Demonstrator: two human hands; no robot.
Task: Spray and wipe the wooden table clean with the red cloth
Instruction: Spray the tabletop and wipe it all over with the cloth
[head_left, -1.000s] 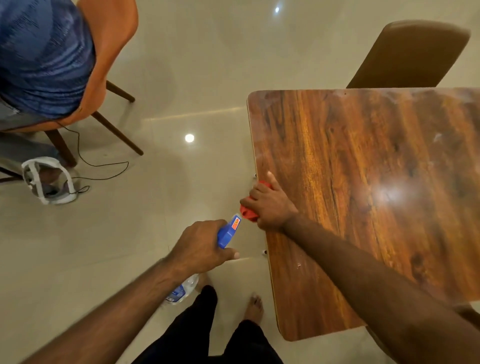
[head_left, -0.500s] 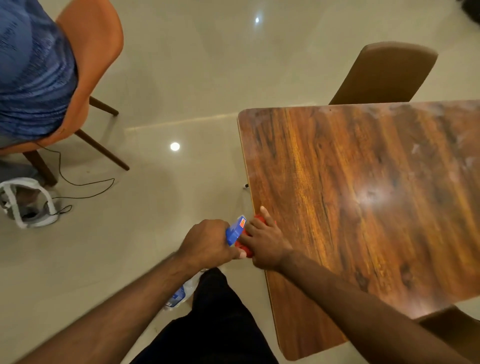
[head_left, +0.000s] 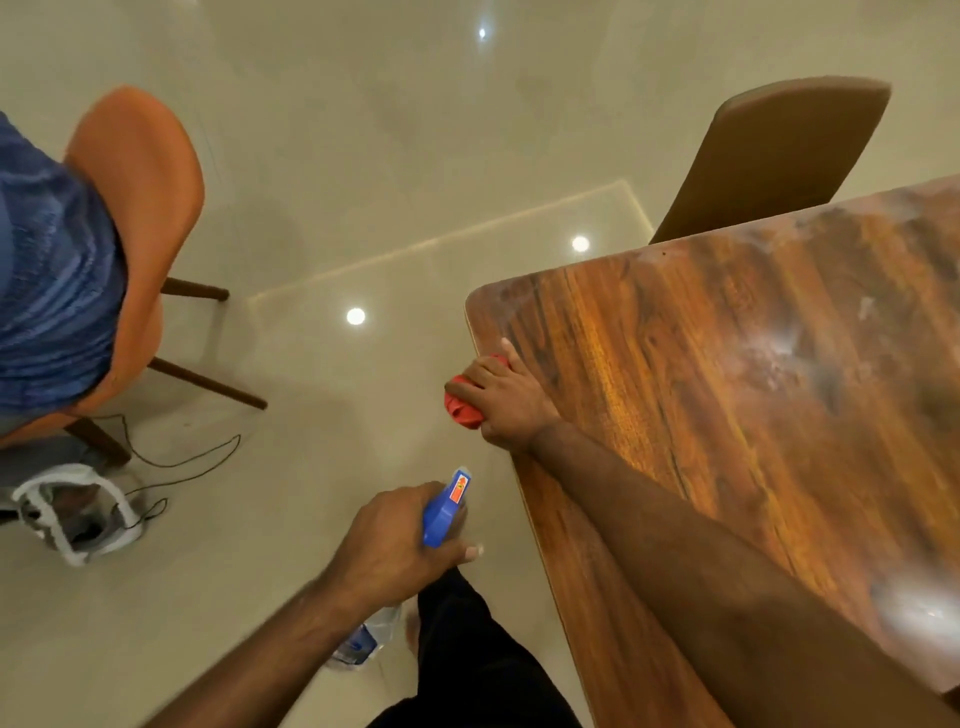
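Probably soft and light, the red cloth (head_left: 461, 410) sits wadded at the wooden surface's (head_left: 727, 426) edge, gripped from above by the right hand (head_left: 506, 400) with curled fingers, while the left hand (head_left: 392, 540) clasps the spray bottle (head_left: 441, 514).

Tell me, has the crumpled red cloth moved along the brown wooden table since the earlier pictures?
Yes. The crumpled red cloth, gripped by the right hand, has slid along the brown wooden table's edge toward its far corner.
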